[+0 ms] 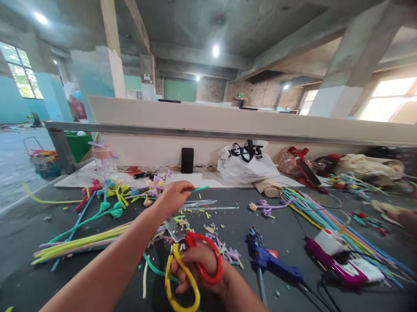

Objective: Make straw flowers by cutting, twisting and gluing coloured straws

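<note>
My left hand [174,197] is reached forward over the middle of the dark table, its fingers closed on a teal pipe cleaner [201,189] whose end sticks out to the right. My right hand [203,260], nearer to me, grips scissors [218,264] with one red and one yellow handle loop. Their metal blades point forward and left, partly hidden behind my left forearm. A curved teal pipe cleaner [158,269] runs beneath the scissors. Around the blades lie many short cut pieces [224,250] in purple, yellow and white. Clear glue sticks [201,203] lie just beyond.
A blue glue gun [273,262] and a purple-and-white power strip [342,265] with cables are on the right. Long pipe cleaners [81,242] lie left; finished flowers [116,209] lie behind them. A phone [187,160] leans on the partition. Another person's hand [410,218] is far right.
</note>
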{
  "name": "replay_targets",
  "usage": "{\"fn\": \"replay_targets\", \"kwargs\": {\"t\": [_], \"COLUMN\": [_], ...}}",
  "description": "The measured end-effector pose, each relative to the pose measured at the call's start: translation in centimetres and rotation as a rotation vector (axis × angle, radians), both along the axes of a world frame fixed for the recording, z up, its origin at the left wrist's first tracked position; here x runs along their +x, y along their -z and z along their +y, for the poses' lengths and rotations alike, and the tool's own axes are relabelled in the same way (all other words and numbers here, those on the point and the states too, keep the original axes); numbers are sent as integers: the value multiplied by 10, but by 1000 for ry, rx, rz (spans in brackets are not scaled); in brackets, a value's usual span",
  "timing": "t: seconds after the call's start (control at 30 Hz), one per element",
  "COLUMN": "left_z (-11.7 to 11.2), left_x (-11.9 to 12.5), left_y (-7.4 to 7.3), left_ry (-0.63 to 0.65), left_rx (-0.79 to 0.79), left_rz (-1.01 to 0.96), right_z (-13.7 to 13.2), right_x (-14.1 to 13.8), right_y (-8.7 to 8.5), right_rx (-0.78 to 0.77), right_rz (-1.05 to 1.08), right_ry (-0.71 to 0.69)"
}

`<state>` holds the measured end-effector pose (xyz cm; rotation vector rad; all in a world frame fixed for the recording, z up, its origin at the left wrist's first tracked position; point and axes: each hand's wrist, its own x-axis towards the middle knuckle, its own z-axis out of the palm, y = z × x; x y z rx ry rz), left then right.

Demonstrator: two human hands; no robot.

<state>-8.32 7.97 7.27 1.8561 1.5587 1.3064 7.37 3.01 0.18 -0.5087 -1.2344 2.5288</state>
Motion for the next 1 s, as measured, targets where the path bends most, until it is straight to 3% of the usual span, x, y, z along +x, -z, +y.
{"fn": "replay_targets", "kwargs": {"t": [0.07, 0.17, 0.3, 0.4, 0.53, 0.7, 0.83, 1.0], "left_z": [-25, -54, -68, -73, -85, -97, -98, -95], "left_x": [-11, -22, -24, -18, -8, 3, 8, 12], "left_y": [-9, -6, 11, 17, 14, 9, 11, 22], "left_ry": [-48, -196, -241, -173, -60, 42, 78, 100], "left_rx": [52, 90, -49, -108, -197, -304, -324, -343], "left_rz": [65, 241, 62, -103, -303, -539, -546, -503], "right_z": [-2, -3, -5, -10, -25, -46, -54, -55], "right_x": [7, 16, 23, 35, 58, 70, 60, 45], "right_y": [-9, -23, -40, -55, -63, -49, -40, -38], "right_rx": [-8, 14, 109, 325, 716, 1065, 1176, 1183], "right_rz": [83, 174, 246, 226, -97, -603, -773, -813], "right_ry": [19, 106, 263, 431, 586, 578, 545, 549]}}
